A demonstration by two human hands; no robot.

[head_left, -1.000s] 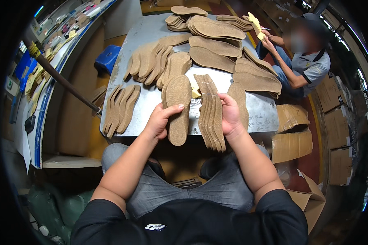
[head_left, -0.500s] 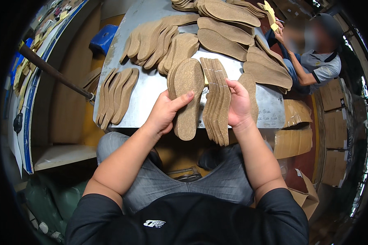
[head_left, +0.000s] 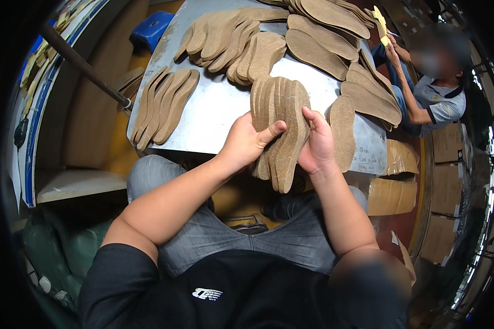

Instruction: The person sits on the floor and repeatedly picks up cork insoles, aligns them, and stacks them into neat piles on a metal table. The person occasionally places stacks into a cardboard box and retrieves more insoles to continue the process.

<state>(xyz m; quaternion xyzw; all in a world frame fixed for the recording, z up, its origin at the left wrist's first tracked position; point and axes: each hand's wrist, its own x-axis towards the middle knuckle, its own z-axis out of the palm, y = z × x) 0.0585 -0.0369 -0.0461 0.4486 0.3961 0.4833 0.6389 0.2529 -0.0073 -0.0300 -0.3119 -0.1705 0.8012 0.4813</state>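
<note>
A thick bundle of several brown, speckled cork-like insoles (head_left: 295, 129) is held upright between my two hands, over the table's near edge. My left hand (head_left: 251, 141) is wrapped round its left side, thumb lying across the front. Against the right side press the fingers of my right hand (head_left: 319, 143), its thumb raised along the edge. The insoles now sit together as one bundle, fanned slightly at the left. Just right of my right hand, a separate insole (head_left: 342, 133) lies on the table. Further left is a fanned row of insoles (head_left: 175, 107).
More insole piles cover the metal table (head_left: 217, 131) at the back, including a left pile (head_left: 214, 41) and a right pile (head_left: 318, 52). A person (head_left: 431, 93) at the far right holds yellow pieces (head_left: 380, 27). Cardboard boxes (head_left: 392, 192) stand right; a blue stool (head_left: 151, 30) stands far left.
The two bundles, one in each hand, have come together into one. My hands have moved closer, the left shifting rightward. The view has turned slightly.
</note>
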